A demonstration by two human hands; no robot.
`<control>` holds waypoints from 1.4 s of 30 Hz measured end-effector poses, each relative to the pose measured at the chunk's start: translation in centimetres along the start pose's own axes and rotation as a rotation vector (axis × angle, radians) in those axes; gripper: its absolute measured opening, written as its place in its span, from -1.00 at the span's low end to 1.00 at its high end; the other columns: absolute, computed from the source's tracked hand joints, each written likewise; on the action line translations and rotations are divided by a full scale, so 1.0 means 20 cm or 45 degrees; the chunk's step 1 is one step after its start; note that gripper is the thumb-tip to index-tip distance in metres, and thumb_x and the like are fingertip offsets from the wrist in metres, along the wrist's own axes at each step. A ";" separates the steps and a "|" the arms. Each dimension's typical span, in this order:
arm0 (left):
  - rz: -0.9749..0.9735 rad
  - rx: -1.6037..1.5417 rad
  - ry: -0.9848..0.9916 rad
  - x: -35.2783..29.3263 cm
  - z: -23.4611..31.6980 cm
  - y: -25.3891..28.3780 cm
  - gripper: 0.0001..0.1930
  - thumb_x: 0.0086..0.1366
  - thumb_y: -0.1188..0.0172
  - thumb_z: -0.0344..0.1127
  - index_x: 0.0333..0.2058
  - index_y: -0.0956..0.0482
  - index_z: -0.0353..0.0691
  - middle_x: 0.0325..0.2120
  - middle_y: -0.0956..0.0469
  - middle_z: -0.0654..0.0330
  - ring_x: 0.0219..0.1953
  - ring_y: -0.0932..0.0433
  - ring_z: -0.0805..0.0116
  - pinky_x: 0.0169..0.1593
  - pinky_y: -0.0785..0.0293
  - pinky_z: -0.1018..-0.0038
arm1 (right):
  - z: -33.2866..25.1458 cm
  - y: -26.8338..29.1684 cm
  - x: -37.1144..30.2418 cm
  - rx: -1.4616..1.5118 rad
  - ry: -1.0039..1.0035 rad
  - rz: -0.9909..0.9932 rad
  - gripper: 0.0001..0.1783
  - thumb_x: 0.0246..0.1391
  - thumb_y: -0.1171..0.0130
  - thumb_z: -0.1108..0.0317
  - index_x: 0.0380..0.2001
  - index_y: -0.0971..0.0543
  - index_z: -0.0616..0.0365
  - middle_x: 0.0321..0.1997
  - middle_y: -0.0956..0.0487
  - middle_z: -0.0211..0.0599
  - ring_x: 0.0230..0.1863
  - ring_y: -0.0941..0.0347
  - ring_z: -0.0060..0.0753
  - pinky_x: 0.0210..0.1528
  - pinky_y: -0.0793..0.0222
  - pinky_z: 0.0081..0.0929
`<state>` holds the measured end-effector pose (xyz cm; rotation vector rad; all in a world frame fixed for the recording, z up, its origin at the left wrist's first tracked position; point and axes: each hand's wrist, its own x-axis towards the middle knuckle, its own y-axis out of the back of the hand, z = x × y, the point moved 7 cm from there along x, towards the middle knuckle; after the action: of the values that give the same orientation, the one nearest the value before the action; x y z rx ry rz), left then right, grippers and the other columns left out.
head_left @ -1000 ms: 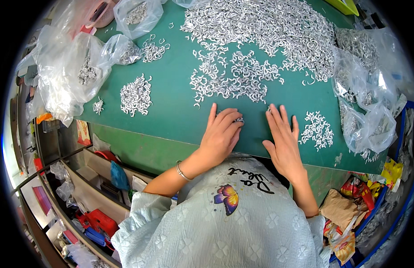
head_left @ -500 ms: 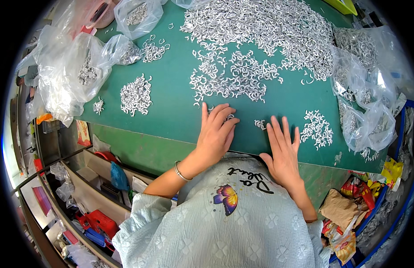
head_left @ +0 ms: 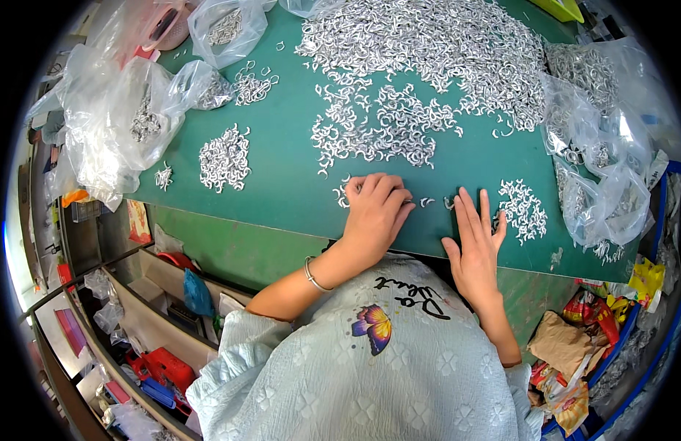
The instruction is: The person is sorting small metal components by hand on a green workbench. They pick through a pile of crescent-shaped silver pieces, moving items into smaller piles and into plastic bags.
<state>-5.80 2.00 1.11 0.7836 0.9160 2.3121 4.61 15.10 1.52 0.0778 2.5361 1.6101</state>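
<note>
Large heap of silver curved pieces (head_left: 428, 45). Below it: left hand (head_left: 375, 222), shifted rightward, loosely curled, contents hidden, baring loose pieces (head_left: 340, 196); right hand (head_left: 475, 246), flat, fingers spread, gripping nothing visible. Fewer pieces between them.

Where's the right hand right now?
In the head view, the right hand is by the near edge of the green table, between the left hand and the small pile of silvery pieces on the right.
</note>
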 end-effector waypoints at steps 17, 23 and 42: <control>-0.027 0.045 -0.021 -0.01 0.02 0.00 -0.72 0.07 -0.31 -0.46 -0.19 -0.56 -0.16 -0.14 -0.46 0.20 -0.03 -0.42 0.17 0.06 -0.14 0.14 | -0.05 -0.05 -0.03 0.019 0.050 -0.063 -0.28 0.03 -0.26 0.15 0.25 -0.36 0.14 0.47 -0.09 -0.14 0.51 0.18 0.12 0.34 0.35 0.42; -0.049 0.001 0.026 -0.01 0.04 0.02 -0.74 0.09 -0.28 -0.51 -0.21 -0.57 -0.15 -0.14 -0.45 0.20 -0.03 -0.41 0.17 0.06 -0.13 0.15 | -0.10 -0.07 -0.01 0.143 0.080 -0.032 -0.35 0.09 -0.19 0.17 0.25 -0.36 0.13 0.47 -0.09 -0.17 0.51 0.18 0.10 0.34 0.36 0.40; -0.051 0.016 -0.012 -0.02 0.04 0.01 -0.75 0.07 -0.30 -0.49 -0.22 -0.61 -0.12 -0.15 -0.47 0.20 -0.03 -0.42 0.17 0.06 -0.15 0.12 | -0.07 -0.02 0.05 -0.014 0.075 0.108 -0.58 0.11 -0.18 0.35 0.08 -0.54 -0.03 0.40 -0.22 -0.25 0.47 0.05 0.05 0.34 0.30 0.37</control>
<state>-5.05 1.91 1.65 0.7736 0.9342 2.2686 3.44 13.81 1.72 0.1406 2.6009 1.6805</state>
